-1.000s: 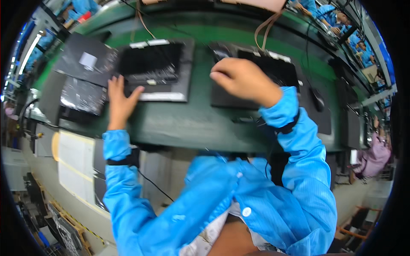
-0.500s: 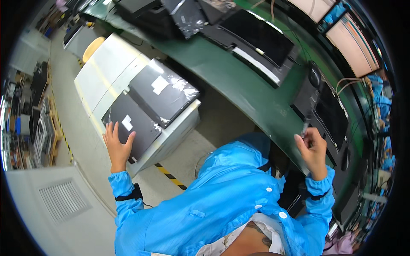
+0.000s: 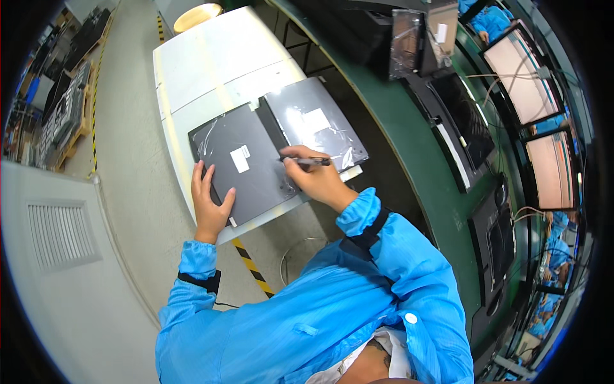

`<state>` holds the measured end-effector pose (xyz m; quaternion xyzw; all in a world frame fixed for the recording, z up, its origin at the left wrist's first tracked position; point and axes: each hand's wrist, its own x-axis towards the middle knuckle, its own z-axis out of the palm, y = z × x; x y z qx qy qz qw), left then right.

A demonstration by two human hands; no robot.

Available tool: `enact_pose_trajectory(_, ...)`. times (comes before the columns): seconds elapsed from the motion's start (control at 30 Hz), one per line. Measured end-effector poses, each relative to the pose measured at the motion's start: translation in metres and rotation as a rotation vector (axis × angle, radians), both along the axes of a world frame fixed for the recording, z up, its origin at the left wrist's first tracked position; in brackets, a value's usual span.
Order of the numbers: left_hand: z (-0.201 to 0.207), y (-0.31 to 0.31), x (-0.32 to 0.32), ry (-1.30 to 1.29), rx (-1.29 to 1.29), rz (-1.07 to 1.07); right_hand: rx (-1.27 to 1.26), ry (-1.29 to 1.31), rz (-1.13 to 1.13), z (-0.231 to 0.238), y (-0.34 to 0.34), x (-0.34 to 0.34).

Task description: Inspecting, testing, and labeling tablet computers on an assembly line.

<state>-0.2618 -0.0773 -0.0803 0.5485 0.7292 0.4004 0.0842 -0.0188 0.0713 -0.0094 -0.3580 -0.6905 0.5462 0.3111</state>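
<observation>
A dark grey flat panel with a white label lies on the white-topped table in front of me. My left hand rests on its left front edge, fingers spread and thumb apart. In my right hand is a black pen, held between thumb and fingers over the panel's right side. Whether the tip touches the panel I cannot tell. To the right, a second grey panel in shiny clear film carries another white label.
The white table bears strips of yellowish tape. On my right runs a long green workbench with black screen units and lit monitors. A round wooden stool seat stands beyond the table. A vented white cabinet is at left.
My right hand has swung left from over the green bench to the near panel. My view has turned right, and my left hand remains at the panel's left edge.
</observation>
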Motion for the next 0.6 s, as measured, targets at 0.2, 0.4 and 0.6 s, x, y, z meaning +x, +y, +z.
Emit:
enact_pose_trajectory(0.2, 0.007, -0.002, 0.003, -0.005, -0.053, 0.026, -0.030, -0.073, 0.060, -0.011, 0.009, -0.043)
enact_pose_trajectory(0.4, 0.010, -0.001, 0.002, 0.026, -0.068, 0.022, 0.075, -0.144, 0.077, -0.022, 0.006, -0.056)
enact_pose_trajectory(0.6, 0.011, -0.004, 0.003, 0.034, -0.071, 0.020, -0.069, -0.037, 0.055, -0.023, 0.003, -0.051)
